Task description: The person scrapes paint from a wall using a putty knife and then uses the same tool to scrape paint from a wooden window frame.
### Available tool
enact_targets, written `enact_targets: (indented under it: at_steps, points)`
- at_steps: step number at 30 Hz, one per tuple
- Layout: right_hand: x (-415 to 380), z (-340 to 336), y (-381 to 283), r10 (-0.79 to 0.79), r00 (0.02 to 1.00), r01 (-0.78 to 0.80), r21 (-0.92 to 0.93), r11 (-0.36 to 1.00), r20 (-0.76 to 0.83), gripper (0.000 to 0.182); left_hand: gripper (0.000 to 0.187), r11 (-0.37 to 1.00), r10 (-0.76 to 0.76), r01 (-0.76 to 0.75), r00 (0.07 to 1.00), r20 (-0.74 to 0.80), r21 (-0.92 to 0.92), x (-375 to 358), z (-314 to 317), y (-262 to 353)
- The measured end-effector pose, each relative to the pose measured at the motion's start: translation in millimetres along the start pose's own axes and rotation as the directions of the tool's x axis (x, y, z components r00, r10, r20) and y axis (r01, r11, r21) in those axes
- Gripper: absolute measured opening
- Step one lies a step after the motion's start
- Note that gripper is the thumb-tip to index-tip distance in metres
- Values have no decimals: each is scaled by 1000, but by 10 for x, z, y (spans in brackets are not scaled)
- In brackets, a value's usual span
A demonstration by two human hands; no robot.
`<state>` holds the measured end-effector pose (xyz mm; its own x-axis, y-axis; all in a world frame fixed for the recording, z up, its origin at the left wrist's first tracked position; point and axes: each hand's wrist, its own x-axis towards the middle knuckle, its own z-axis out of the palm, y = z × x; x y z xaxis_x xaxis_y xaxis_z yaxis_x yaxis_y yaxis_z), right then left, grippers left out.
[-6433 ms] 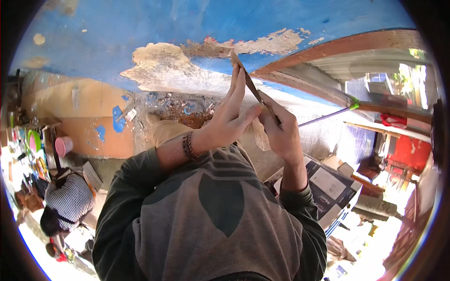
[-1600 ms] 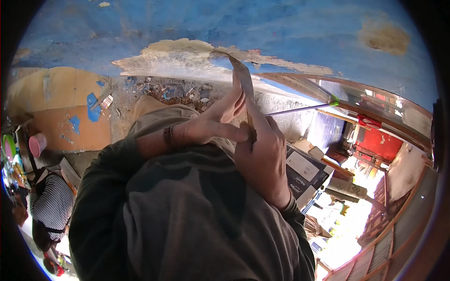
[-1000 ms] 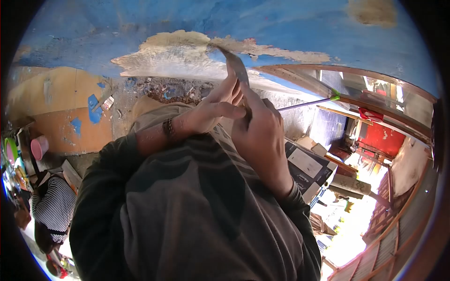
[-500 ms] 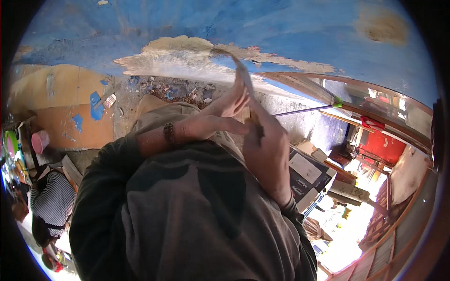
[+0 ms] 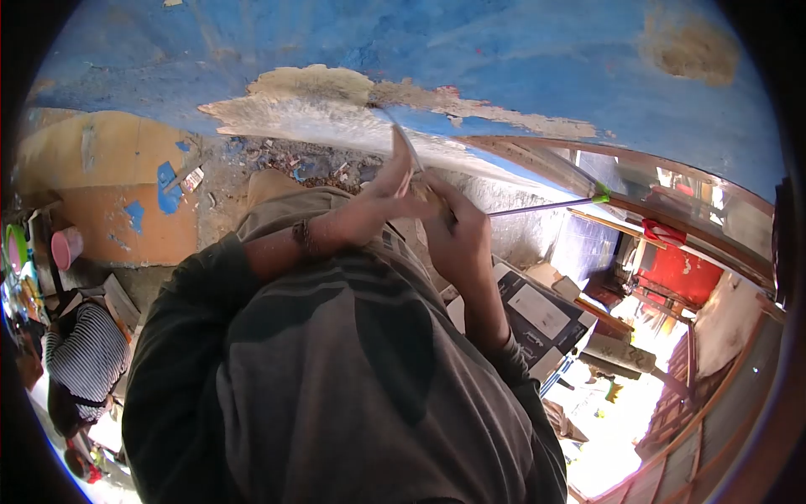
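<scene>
Head view: blue wall [image 5: 403,38] across the top, paint worn through low down to a pale patch [image 5: 311,88], with a ragged strip [image 5: 504,112] running right from it. Wearer's grey shirt [image 5: 319,395] with dark sleeves fills the lower middle. Yellow-and-orange board [image 5: 109,210] at left, below the wall. Wooden frame [image 5: 672,214] slants off at right. Lower left, a person in a striped top [image 5: 88,353], well apart from the work. Dark box [image 5: 546,315] beyond the right forearm.

Right hand [image 5: 457,227]: fingers curled closed round the handle end of a scraper. Left hand [image 5: 378,202]: fingers straight and close together, laid along the blade rather than wrapped round it; thumb reaches toward the right hand, slightly blurred. Scraper [image 5: 410,150] tilted between hands and wall, its tip at the join of patch and strip; firm contact cannot be told.

Purple stick [image 5: 537,207] right of the hands. Pink tub [image 5: 66,248] far left. Blue flake [image 5: 170,191] on the board. Bracelet [image 5: 302,238] round the left wrist.
</scene>
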<state>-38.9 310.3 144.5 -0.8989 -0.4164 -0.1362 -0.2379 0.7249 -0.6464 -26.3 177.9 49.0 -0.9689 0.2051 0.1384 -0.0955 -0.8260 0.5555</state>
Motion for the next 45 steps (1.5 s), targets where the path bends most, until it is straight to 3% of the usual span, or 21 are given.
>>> enact_targets:
  at_steps: [1,2,3,6,9,12,13,15,16,22,24,25,27,29,33,36,37,40,42,44,45]
  points:
    - [-99,-19,95,-49,996,53,49,997,-76,35,117,1000,-1,1,1000,-7,-1,3,27,65]
    - [-177,-66,177,-47,997,50,51,997,-66,35,117,918,-11,-36,993,114,395,-1,71,159]
    - [-192,-128,265,-4,995,21,171,985,-103,35,117,680,-61,-121,974,220,723,25,85,217]
    - [-118,-176,418,102,994,-88,268,959,-41,32,118,688,113,-166,986,121,706,72,91,-26]
    - [-97,-103,470,-51,998,55,193,980,-24,29,117,590,127,-177,984,126,787,25,38,-65]
    - [-187,-299,625,80,997,-70,357,931,-14,30,112,559,35,-140,989,146,817,150,171,-134]
    - [-128,-330,622,24,1000,-17,282,959,-20,30,112,555,46,-142,989,140,819,170,164,-202]
    - [79,-161,698,-122,992,122,242,962,-15,30,112,568,328,-238,943,48,788,194,102,-380]
    - [101,-66,716,-250,968,246,203,948,-8,30,112,566,332,-231,942,37,791,159,102,-399]
    - [-65,-323,737,-33,998,15,341,940,48,33,106,662,149,-110,989,14,742,230,338,-458]
    - [108,-109,769,-231,973,216,280,935,20,32,106,616,432,-240,899,-67,751,246,238,-516]
    - [142,2,818,-324,945,325,207,923,-43,31,106,609,439,-237,896,-73,757,209,211,-494]
    - [33,-127,769,-259,966,255,238,937,-14,30,106,622,283,-121,956,-78,773,107,205,-440]
    - [-58,-233,937,-121,992,122,400,909,-28,30,105,632,273,-132,960,-60,764,222,335,-555]
    - [82,-27,913,-266,960,279,214,936,-86,32,106,617,341,-150,936,-91,772,248,277,-646]
    - [-5,-85,976,-259,964,265,311,913,-63,32,108,626,303,-106,946,-116,772,187,233,-639]
    - [-54,-193,951,-96,995,86,357,930,11,32,107,613,292,-120,953,-83,781,228,288,-669]
    - [62,-133,916,-151,988,155,405,901,-41,28,104,606,336,-150,938,-80,782,311,365,-699]
    - [151,5,891,-217,976,207,264,942,8,30,105,878,261,-109,926,-275,466,200,266,-598]
    - [178,171,983,-355,932,363,205,909,-74,31,108,893,255,-127,933,-253,432,169,187,-585]
    - [79,71,956,-216,975,222,275,936,-51,31,110,796,247,-89,951,-188,598,181,209,-600]
